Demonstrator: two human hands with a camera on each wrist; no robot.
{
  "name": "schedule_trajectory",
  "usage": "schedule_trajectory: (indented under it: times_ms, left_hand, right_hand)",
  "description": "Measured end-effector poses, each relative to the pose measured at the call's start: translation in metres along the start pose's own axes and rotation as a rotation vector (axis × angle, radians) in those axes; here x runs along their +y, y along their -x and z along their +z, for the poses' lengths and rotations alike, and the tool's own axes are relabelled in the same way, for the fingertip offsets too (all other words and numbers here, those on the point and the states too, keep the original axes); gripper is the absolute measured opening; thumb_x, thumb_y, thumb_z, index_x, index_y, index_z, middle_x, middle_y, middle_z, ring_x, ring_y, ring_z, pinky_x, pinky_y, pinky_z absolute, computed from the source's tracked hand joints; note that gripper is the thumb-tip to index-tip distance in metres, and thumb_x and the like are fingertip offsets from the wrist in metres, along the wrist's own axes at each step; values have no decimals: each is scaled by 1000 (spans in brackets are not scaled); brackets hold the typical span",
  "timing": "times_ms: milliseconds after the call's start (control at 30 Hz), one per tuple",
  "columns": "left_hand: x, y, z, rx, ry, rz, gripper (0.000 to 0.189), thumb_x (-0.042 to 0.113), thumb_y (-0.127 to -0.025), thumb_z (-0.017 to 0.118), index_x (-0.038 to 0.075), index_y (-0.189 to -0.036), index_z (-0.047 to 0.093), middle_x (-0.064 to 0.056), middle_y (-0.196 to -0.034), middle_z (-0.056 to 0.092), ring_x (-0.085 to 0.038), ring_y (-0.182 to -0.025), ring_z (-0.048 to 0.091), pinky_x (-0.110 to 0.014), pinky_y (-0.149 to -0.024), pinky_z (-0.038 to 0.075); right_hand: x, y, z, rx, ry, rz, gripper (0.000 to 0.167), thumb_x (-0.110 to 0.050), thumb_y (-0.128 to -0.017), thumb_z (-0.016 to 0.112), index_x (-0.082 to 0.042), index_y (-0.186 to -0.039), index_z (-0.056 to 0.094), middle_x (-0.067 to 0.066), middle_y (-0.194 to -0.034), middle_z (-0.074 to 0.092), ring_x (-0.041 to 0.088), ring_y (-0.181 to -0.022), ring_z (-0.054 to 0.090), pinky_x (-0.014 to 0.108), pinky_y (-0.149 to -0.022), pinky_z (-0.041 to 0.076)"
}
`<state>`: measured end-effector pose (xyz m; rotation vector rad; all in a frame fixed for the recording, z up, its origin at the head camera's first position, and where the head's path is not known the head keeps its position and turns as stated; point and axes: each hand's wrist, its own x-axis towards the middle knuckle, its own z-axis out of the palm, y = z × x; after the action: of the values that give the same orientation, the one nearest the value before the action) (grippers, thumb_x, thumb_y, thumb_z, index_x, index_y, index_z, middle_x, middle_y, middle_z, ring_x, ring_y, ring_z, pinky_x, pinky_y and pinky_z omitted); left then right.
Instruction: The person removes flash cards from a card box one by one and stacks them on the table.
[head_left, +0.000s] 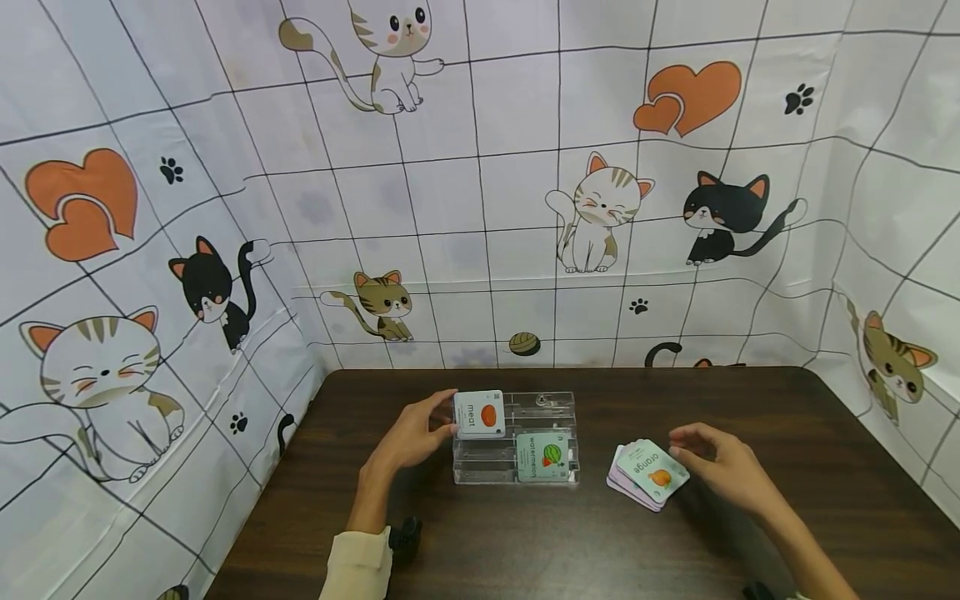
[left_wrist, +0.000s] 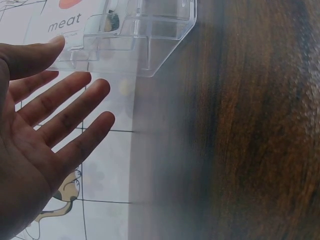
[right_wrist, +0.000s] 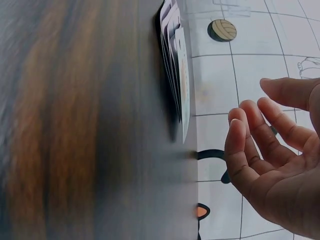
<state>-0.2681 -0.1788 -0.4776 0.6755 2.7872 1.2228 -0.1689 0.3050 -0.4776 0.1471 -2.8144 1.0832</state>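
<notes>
A clear plastic card rack (head_left: 480,473) stands on the table with a meat card (head_left: 480,415) at its back left and a watermelon card (head_left: 543,457) at its front right. My left hand (head_left: 412,432) is at the rack's left side, thumb tip right at the meat card's edge. Its fingers (left_wrist: 75,110) are spread and nearly straight in the left wrist view. To the right, a loose stack of cards lies with an orange card (head_left: 652,469) on top. Beside that stack hovers my right hand (head_left: 716,462), fingers (right_wrist: 240,150) loosely bent around nothing.
The dark wooden table (head_left: 525,542) runs back to a white curtain (head_left: 517,200) printed with grid lines, cats and hearts. It also hangs along the left and right sides. A dark band (head_left: 406,537) is on the left wrist by a cream sleeve (head_left: 356,562).
</notes>
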Motion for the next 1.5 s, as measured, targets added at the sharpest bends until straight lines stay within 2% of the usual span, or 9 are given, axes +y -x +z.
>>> schedule_trajectory:
  times_ms: [167, 267, 567, 833, 1000, 1233, 1333, 1500]
  left_hand:
    - [0, 1, 0, -1, -2, 4, 63, 10, -101, 74, 8, -159, 50, -16, -136, 71, -33, -117, 74, -50, -94, 62]
    - [1, 1, 0, -2, 1, 7, 63, 10, -102, 74, 6, -160, 49, -16, -136, 71, -33, -118, 74, -50, -94, 62]
    - [1, 0, 0, -4, -4, 13, 63, 9, -102, 73, 4, -159, 49, -16, -135, 71, -33, -117, 74, -50, -94, 61]
    - [2, 0, 0, -3, 4, 12, 62, 10, -102, 73, 7, -159, 50, -15, -135, 71, -33, -117, 74, -50, -94, 61]
    - [1, 0, -1, -5, -3, 14, 62, 10, -102, 73, 6, -159, 49, -15, -134, 71, -33, -117, 74, -49, -93, 62]
    - [1, 1, 0, -3, -1, 20, 62, 10, -102, 73, 6, -159, 49, -16, -135, 71, -34, -117, 74, -50, -94, 62]
    - [1, 1, -1, -2, 3, 26, 62, 9, -102, 73, 5, -159, 49, -17, -136, 71, -34, -117, 74, -50, -94, 62]
    - [2, 2, -1, -1, 6, 21, 62, 9, -102, 73, 4, -159, 49, -17, -136, 70, -34, -117, 74, -51, -95, 62]
  right_hand:
    - [-5, -3, 5, 0, -26, -24, 29, -23, -101, 77, -5, -124, 73, 10, -116, 80, -4, -92, 67, 23, -75, 53]
    - [-9, -6, 8, -3, -37, -34, 30, -22, -101, 77, -4, -124, 73, 10, -116, 80, -5, -91, 66, 23, -75, 53]
    - [-22, -11, 16, -35, -92, -39, 32, -25, -101, 77, -4, -126, 72, 8, -116, 79, 1, -95, 70, 24, -77, 54]
    - [-31, -16, 22, -64, -178, -52, 33, -23, -102, 75, -2, -127, 70, 9, -114, 79, -2, -93, 68, 25, -72, 56]
    - [-35, -19, 28, -63, -160, -87, 30, -23, -102, 75, -4, -124, 72, 5, -110, 79, -2, -93, 67, 25, -76, 54]
    - [-42, -21, 35, -74, -196, -103, 27, -22, -102, 76, -6, -123, 72, 5, -110, 79, 3, -95, 69, 25, -70, 54]
    - [-45, -24, 38, -69, -193, -111, 25, -23, -101, 76, -8, -122, 73, 3, -108, 79, -1, -96, 68, 25, -73, 54]
    - [-50, -27, 44, -74, -174, -112, 26, -24, -101, 76, -8, -122, 73, 0, -107, 79, 5, -98, 71, 26, -78, 55]
